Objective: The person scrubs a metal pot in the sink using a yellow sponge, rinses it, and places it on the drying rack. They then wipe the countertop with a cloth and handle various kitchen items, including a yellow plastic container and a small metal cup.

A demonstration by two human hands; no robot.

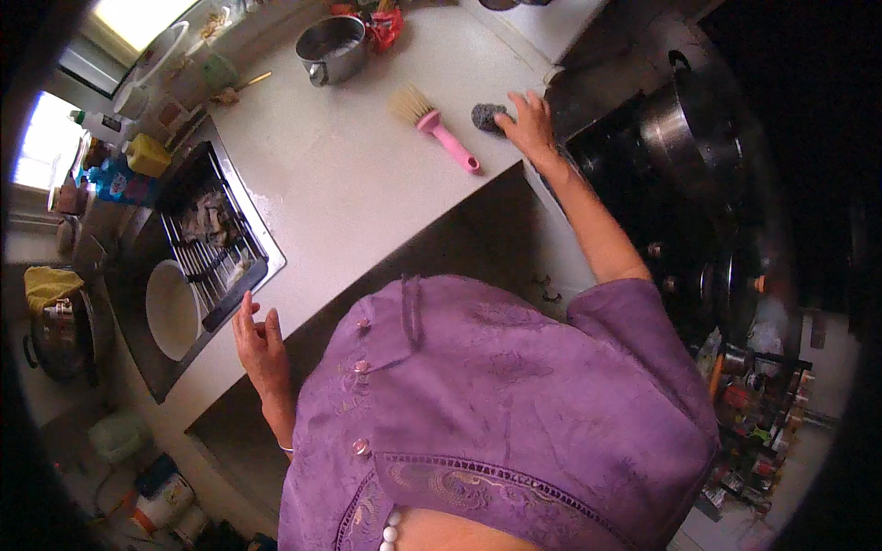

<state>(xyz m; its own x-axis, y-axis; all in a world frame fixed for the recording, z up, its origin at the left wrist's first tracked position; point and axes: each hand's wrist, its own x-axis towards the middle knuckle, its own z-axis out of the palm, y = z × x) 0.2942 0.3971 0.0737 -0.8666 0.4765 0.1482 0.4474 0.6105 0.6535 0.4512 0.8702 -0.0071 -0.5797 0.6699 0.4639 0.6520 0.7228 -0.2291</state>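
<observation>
My right hand [532,129] is over the light countertop [331,179] near its right end, fingers apart. Its thumb reaches the edge of a grey steel wool scourer [488,118]; I cannot tell whether it presses on it. Left of the scourer lies a brush with a pink handle [451,143] and pale bristles [412,103]. My left hand [260,337] hovers by the counter's front edge beside the sink, holding nothing, its fingers spread.
A metal pot [333,52] stands at the counter's back, beside red packaging [386,27]. In the dark sink are a wire rack [207,255] and a white round dish [172,310]. Bottles [120,182] line the window side. A large steel pot [679,134] sits on the black stove.
</observation>
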